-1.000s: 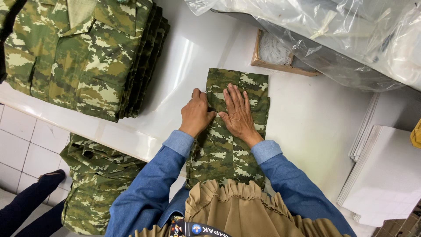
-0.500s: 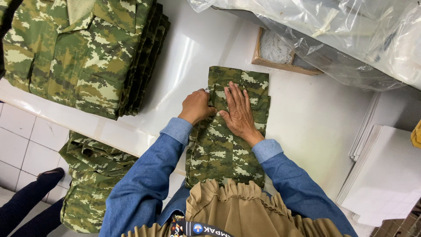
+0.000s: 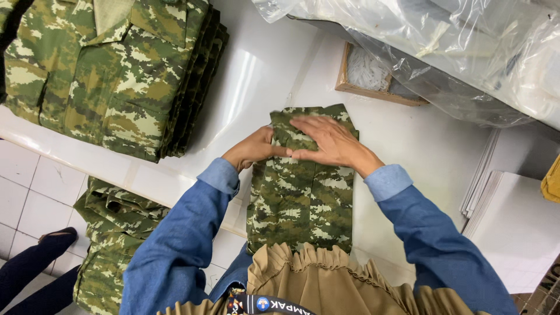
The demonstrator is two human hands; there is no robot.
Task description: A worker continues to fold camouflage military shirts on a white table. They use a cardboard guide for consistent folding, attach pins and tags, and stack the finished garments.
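Leftmost, a tall stack of folded green camouflage shirts [image 3: 111, 70] sits on the white surface [image 3: 256, 64]; beside it the left hand [image 3: 252, 149] pinches the edge of a narrow folded camouflage garment [image 3: 303, 192], while the right hand [image 3: 326, 143] lies flat and open across its top, pressing the fold down, below a small wooden tray [image 3: 373, 76]

The person wears blue denim sleeves with buttoned cuffs, a tan ruffled garment and a dark lanyard.
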